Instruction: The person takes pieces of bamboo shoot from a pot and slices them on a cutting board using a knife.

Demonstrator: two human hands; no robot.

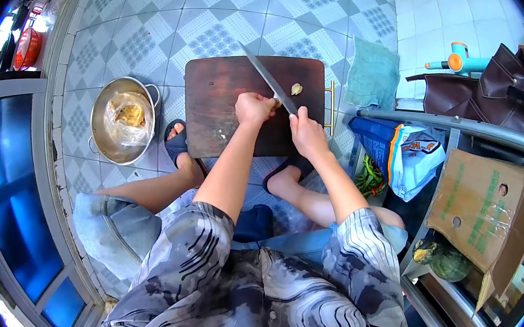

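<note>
A long knife [260, 69] slants over the dark wooden board [211, 97], its blade tip pointing to the upper left. My right hand [307, 132] is closed around its handle end. Close to the blade, my left hand [253, 109] is closed in a pinch on a small pale piece [276, 103], mostly hidden by the fingers and too small to name. Another pale piece [296, 89], like ginger or garlic, lies on the board to the upper right of my hands. Tiny pale scraps [223, 135] lie near the board's lower part.
A metal pot [99, 111] with a plastic bag [129, 118] of yellowish food stands left of the board. To the right are a teal cloth [373, 73], a blue-and-white bag [412, 160], green and red peppers [371, 177], a cardboard box [478, 199] and a dark green melon or squash [449, 263].
</note>
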